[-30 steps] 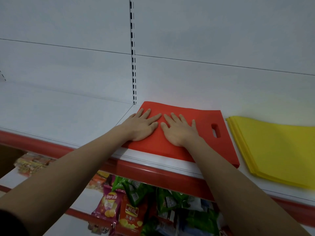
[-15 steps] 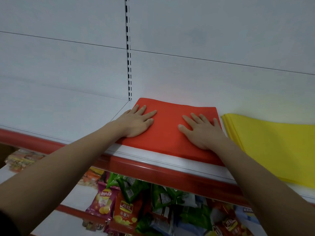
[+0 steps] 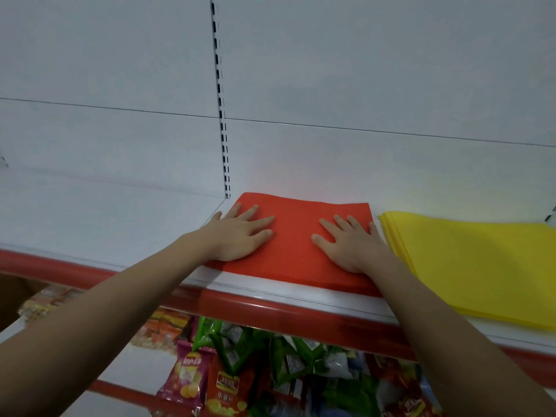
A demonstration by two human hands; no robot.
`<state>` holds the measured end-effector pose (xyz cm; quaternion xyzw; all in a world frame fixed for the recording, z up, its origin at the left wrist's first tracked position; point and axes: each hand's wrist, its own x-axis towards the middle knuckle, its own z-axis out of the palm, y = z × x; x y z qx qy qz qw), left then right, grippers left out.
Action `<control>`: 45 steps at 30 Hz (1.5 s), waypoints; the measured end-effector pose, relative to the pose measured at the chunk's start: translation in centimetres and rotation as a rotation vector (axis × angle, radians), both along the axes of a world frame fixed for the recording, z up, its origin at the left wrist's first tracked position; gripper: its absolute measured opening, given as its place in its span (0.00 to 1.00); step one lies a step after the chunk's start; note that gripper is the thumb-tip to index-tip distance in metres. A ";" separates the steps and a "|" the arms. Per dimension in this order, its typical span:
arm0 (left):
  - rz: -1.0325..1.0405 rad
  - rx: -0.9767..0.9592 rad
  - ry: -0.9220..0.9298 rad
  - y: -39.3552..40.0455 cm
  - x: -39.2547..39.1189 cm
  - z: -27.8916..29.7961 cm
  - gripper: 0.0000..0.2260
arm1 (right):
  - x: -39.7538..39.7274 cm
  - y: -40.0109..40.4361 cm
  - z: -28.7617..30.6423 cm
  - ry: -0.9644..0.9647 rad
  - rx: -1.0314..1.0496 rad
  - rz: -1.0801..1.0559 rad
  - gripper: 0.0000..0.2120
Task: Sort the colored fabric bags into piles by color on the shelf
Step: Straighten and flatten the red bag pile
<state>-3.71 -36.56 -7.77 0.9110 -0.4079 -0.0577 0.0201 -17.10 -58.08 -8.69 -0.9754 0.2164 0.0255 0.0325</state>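
Your left hand [image 3: 240,236] and right hand [image 3: 350,243] lie flat, grip spread, pressing the red bags [image 3: 296,236] at frame centre; the yellow bags [image 3: 481,266] sit just right on the shelf [image 3: 90,224].

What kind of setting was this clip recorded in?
Most likely a small shop or supermarket aisle: white retail shelving with a red-edged shelf, a slotted upright in the back panel, and snack packets stocked on the shelf below.

There is lots of bare white shelf [image 3: 99,224] to my left, good for sliding a hand. On my right the yellow pile [image 3: 481,263] sits just beside the red pile [image 3: 294,236] (hardly any gap).
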 end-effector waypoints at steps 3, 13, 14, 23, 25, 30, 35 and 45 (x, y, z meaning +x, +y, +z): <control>-0.001 -0.006 0.038 0.4 -0.9 0.0 0.24 | -0.1 0.0 0.0 0.000 0.002 -0.005 0.33; 0.031 -0.011 -0.015 0.5 -2.0 -1.8 0.23 | -0.3 1.3 0.9 -0.103 -0.080 0.026 0.30; 0.036 -0.011 -0.013 0.5 -2.0 -1.7 0.23 | -0.1 2.2 1.1 -0.152 -0.083 0.045 0.29; 0.032 -0.024 0.011 0.7 -1.9 -1.7 0.22 | 1.6 9.1 -0.9 -0.055 0.106 0.141 0.28; 0.033 -0.019 0.005 0.7 -1.9 -1.7 0.22 | 1.5 8.8 -1.0 -0.043 0.110 0.155 0.29; 0.024 -0.005 -0.009 0.7 -1.7 -1.9 0.22 | -0.7 5.9 -0.8 -0.020 0.074 0.149 0.31; 0.024 -0.013 -0.008 0.6 -1.8 -1.9 0.22 | -1.9 4.5 -0.6 0.008 0.011 0.165 0.32; 0.008 -0.016 -0.003 0.4 -1.2 -2.1 0.22 | -4.4 0.7 -0.1 0.012 -0.006 0.157 0.29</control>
